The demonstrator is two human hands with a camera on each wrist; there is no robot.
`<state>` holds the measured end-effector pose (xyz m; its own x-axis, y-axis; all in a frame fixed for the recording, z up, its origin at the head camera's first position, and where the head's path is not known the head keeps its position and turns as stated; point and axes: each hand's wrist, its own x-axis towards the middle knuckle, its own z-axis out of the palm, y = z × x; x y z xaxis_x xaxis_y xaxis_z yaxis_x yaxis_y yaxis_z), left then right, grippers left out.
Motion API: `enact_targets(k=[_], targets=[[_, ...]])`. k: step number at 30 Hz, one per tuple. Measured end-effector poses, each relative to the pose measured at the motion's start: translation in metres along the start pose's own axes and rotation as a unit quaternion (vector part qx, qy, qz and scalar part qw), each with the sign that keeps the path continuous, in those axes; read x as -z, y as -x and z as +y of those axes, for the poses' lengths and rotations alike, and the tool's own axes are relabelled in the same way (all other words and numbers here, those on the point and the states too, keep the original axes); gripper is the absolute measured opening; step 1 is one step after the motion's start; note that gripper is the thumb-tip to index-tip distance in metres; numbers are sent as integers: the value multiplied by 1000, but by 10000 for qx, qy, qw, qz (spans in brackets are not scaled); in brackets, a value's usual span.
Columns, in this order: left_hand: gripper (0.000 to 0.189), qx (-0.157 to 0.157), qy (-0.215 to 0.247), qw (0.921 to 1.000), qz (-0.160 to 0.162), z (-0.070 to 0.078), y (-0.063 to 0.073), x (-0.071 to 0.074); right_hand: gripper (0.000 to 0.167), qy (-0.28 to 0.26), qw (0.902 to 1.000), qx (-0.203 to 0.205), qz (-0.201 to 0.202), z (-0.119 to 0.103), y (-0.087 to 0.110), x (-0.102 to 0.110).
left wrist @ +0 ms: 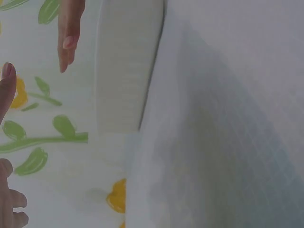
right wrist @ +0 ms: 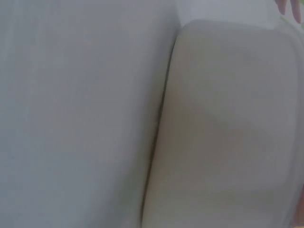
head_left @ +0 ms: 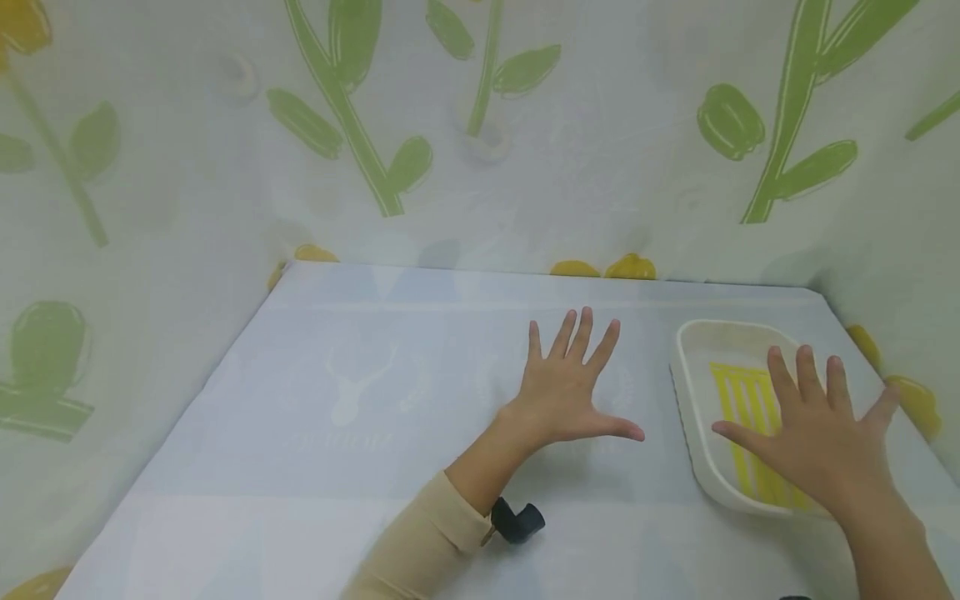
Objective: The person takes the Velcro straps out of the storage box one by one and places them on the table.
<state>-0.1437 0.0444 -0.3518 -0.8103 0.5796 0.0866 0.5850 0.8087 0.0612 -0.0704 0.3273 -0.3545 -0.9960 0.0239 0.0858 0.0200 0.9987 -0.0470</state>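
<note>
My left hand (head_left: 562, 396) is held over the middle of the table, fingers spread wide and thumb stretched to the right, with nothing in it. To the right, my right hand (head_left: 828, 433) has its fingers fanned out too and overlaps the near right part of a white basin (head_left: 693, 442) in the head view. Yellow strips (head_left: 738, 417) lie on the basin's floor, partly hidden by that hand. The basin's outer wall (left wrist: 126, 71) fills the upper middle of the left wrist view, and its side (right wrist: 223, 123) takes up much of the right wrist view.
A pale printed cloth covers the table (head_left: 300, 450). Curtain-like walls (head_left: 562, 167) with green leaves and yellow flowers enclose the back and sides. A black wrist-camera mount (head_left: 517, 521) sticks out beside the left sleeve (head_left: 427, 533).
</note>
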Motion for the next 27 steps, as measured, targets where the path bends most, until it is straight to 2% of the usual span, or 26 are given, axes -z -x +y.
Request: enact_targets(k=[3, 6, 9, 12, 14, 15, 16, 20, 21, 23, 27], targets=[[120, -15, 267, 9996, -40, 7, -2, 1, 112, -25, 10000, -50, -32, 9, 3, 0], [120, -20, 856, 9963, -115, 13, -4, 1, 111, -41, 9999, -79, -95, 16, 6, -1], [120, -32, 1392, 9901, -202, 19, -6, 0, 111, -15, 9999, -70, -117, 23, 8, -3], [121, -50, 1729, 9844, -319, 25, -9, -3, 110, -54, 9999, -24, -97, 33, 9, -5], [119, -37, 2181, 9749, -442, 29, -11, -5, 110, -225, 9997, 41, -80, 41, 10, -6], [118, 4, 2534, 9660, -524, 31, -11, -5, 109, -412, 9991, 102, -57, 45, 11, -6], [117, 41, 2948, 9536, -612, 33, -11, -6, 108, -614, 9980, 153, -39, 49, 13, -7], [113, 126, 4548, 8867, -825, 40, -14, -9, 108, -1446, 9891, 296, -22, 63, 18, -9], [112, 133, 4789, 8736, -858, 42, -15, -10, 108, -1622, 9863, 316, -14, 66, 19, -9], [111, 65, 5054, 8584, -880, 44, -17, -13, 111, -1869, 9818, 316, -131, 70, 20, -9], [109, 24, 5425, 8347, -950, 51, -23, -19, 122, -2224, 9731, 376, -465, 81, 23, -11]])
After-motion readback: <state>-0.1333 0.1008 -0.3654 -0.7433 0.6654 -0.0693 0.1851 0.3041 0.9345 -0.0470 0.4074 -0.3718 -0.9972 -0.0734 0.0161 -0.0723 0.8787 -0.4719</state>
